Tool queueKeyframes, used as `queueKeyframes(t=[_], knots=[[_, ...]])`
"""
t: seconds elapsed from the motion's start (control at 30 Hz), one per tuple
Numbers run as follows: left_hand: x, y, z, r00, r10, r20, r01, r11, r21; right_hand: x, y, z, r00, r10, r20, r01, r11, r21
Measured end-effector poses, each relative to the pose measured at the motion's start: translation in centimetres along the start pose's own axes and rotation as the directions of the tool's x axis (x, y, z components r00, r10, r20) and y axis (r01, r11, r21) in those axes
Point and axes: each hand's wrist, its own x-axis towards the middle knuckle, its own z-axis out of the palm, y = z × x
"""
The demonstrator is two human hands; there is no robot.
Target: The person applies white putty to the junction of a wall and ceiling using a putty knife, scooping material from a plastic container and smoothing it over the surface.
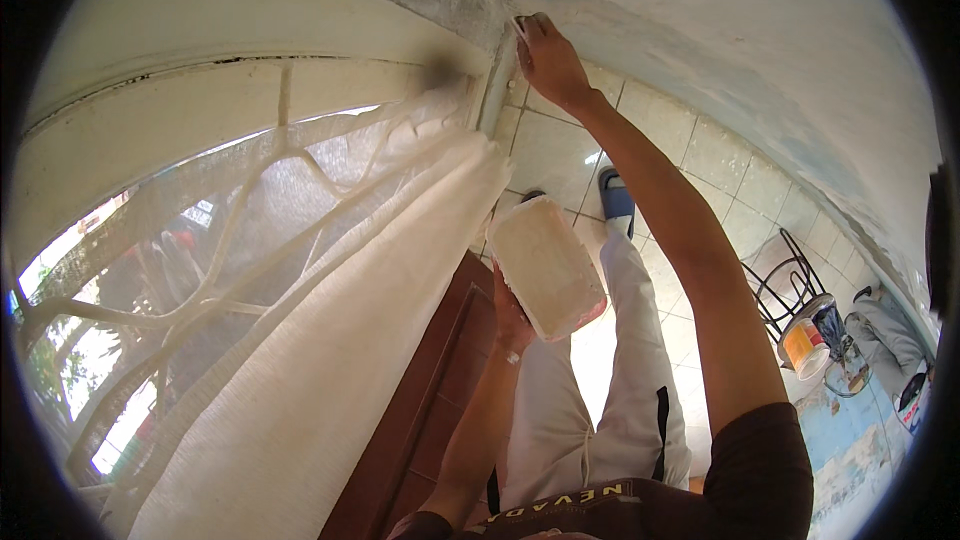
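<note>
A person's right hand [552,65] was stretched out toward 1 o'clock, its fingers bent and narrowed on a thin, flat tool [519,28], mostly hidden by the grip; the tool's edge sat at the corner where the grey, patchy wall [700,5] met the window side, though whether it touched the surface could not be told. The left hand [512,318], just off centre at 5 o'clock, held the near left side of a pale rectangular tub [588,314] tilted in front of the legs; off-white material covered the inside, its depth unclear. From 7 to 10 o'clock, a sheer cream curtain [330,370] hung across a window with a curving metal grille [238,195]. Reddish-brown wood [400,440] showed at 7 o'clock, beside the curtain. The wearer's off-white trousers [640,320] reached down to a dark blue sandal [616,198] at 2 o'clock, on a pale tiled floor [660,125]. Far out at 3 o'clock stood a black metal frame [795,265]; just beside it, toward 4 o'clock, was a white-and-orange container [803,348], with grey cloth [880,330] lying beyond.
</note>
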Motion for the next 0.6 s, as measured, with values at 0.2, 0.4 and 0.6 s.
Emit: queueKeyframes(t=[0.2, 0.4, 0.6], knots=[[0.3, -0.1, 0.0, 1.0, -0.001, -0.003, 0.001, 1.0, -0.001, 3.1, 1.1, 1.2, 0.993, 0.12, 0.014, -0.12, 0.993, 0.01], [0.1, -0.3, -0.7, 1.0, 0.008, -0.022, -0.009, 1.0, -0.013, -0.4, -2.9, 3.0, 0.986, 0.156, 0.061, -0.155, 0.988, -0.024], [0.2, -0.4, -0.9, 1.0, -0.005, -0.017, 0.005, 1.0, -0.015, -3.9, 0.5, 2.9, 0.995, 0.103, 0.012, -0.103, 0.995, 0.001]])
